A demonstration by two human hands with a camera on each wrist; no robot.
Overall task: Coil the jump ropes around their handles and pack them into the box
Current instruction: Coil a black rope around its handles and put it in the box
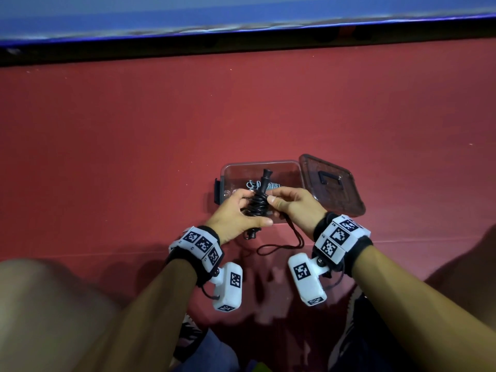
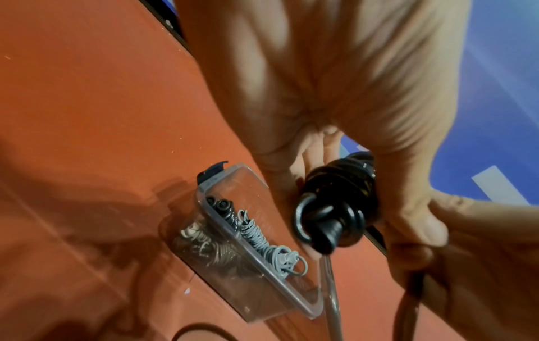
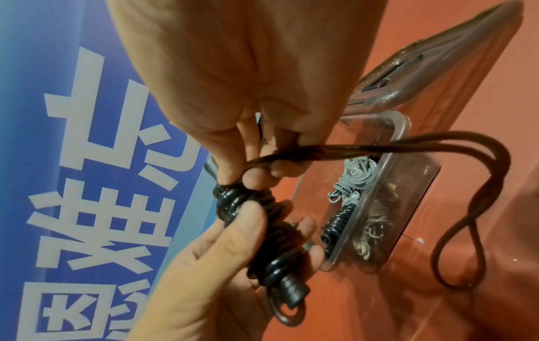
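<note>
Black jump rope [image 1: 258, 204], mostly coiled round its handles, sits at frame centre in the head view, gripped from the left by the left hand [image 1: 236, 218]; right hand [image 1: 294, 204] pinches the loose rope end, whose tail loops down onto the red floor [image 1: 161, 124]. Clear plastic box [image 1: 230, 170] just behind the hands, grey coiled rope [image 1: 272, 185] inside, lid [image 1: 332, 183] lying at its right.

Left wrist view: left hand [image 2: 335, 92] wraps the black bundle [image 2: 335, 203] centre-right; box [image 2: 227, 184] lower centre holds grey rope [image 2: 262, 240] and a black one [image 2: 224, 210].

Right wrist view: right hand [image 3: 248, 76] fingers pinch rope at the bundle [image 3: 259, 221] top, left hand [image 3: 204, 265] clasps it below; box [image 3: 402, 129] right of centre, blue banner [image 3: 87, 161] at left.
</note>
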